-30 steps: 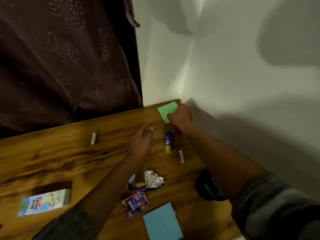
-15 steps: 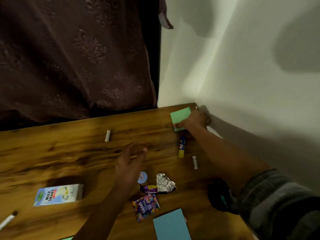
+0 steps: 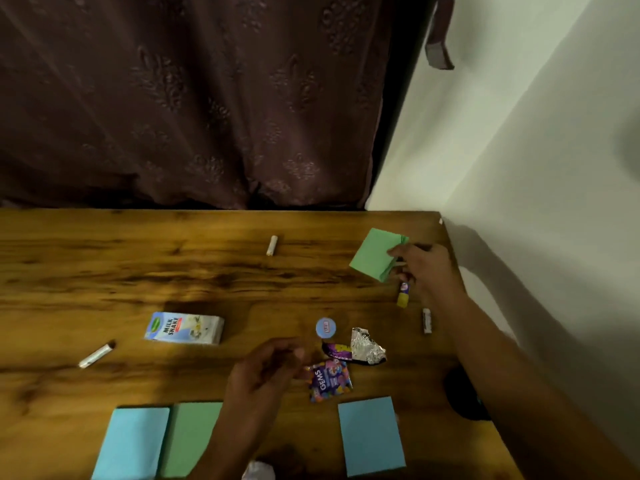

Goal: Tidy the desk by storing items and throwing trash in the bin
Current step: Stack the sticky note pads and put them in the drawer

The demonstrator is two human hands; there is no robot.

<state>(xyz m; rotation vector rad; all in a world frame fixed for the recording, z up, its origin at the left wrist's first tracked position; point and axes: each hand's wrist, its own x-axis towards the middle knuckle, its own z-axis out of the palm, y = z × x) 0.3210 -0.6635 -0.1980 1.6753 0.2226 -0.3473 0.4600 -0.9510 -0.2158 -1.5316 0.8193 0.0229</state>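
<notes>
Right grip [image 3: 420, 268] pinching green notepad [image 3: 374, 254], tilted above desk [image 3: 138, 271].

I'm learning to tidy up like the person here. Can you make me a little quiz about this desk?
1. True or false: the right hand holds the green pad.
2. What lies nearest the left hand? A) milkshake carton B) Gems wrapper C) glue stick
3. Fill in: the foil lies on the ___.

Key: 1 true; 2 B; 3 desk.
</notes>
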